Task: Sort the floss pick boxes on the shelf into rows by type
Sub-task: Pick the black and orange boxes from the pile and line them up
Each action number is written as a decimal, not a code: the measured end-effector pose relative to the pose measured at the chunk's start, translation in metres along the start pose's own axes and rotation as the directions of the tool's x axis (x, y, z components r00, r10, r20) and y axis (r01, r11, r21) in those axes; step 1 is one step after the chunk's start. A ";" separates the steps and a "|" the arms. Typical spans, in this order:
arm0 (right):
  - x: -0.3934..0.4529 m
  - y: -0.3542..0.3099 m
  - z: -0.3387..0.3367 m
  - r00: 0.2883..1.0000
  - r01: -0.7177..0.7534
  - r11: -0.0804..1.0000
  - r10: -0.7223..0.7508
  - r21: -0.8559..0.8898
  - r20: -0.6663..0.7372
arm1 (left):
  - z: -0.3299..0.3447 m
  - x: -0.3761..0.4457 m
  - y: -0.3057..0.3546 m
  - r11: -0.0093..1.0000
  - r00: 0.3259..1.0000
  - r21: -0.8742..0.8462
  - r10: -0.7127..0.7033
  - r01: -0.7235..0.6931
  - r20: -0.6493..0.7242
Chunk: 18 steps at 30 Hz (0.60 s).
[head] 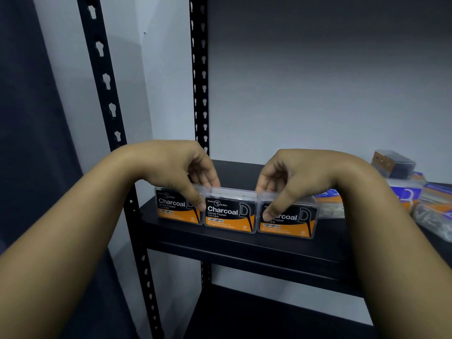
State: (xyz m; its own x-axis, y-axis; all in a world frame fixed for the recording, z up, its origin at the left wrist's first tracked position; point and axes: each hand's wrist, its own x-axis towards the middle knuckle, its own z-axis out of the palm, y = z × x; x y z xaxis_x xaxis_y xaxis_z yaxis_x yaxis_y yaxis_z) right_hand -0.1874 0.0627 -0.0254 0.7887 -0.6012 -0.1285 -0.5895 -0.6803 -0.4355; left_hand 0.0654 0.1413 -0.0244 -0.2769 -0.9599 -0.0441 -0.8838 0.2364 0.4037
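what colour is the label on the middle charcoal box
Black on top with an orange band below and white lettering, on the middle Charcoal box; head view shows it.

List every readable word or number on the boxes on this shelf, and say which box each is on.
"mannings guardian", "Charcoal", "Dental Flosser", "50": middle charcoal box.
"Charcoal", "50": left charcoal box; the rest is blurred.
"rcoal", "Flosser", "50": right charcoal box, partly behind the right thumb.
Small print on the orange bands: unreadable.
Blue boxes: blurred.

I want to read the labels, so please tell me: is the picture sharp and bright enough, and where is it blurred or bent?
Head view: dim, bluish light; the middle Charcoal box label reads sharply; the blue boxes at the right edge are blurred; the shelf post leans from wide-angle distortion.
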 end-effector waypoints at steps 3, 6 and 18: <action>0.001 0.000 0.001 1.000 0.015 0.999 -0.016 0.031 0.006 | 0.000 0.001 0.000 1.000 0.999 -0.001 0.005 -0.005 0.038; 0.003 0.000 0.003 1.000 0.027 0.998 -0.027 0.060 -0.004 | -0.007 -0.002 0.003 1.000 0.999 -0.015 0.021 -0.021 0.028; 0.009 0.000 0.008 0.997 0.073 0.996 -0.071 0.057 -0.036 | -0.029 0.018 0.001 0.938 0.951 0.243 -0.185 0.246 -0.249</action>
State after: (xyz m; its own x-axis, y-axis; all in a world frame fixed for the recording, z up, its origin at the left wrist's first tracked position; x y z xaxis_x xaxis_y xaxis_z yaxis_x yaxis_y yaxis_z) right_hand -0.1787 0.0610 -0.0335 0.8217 -0.5661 -0.0655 -0.5196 -0.6970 -0.4942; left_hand 0.0708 0.1203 0.0012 -0.0057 -0.9938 0.1108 -0.9891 0.0219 0.1454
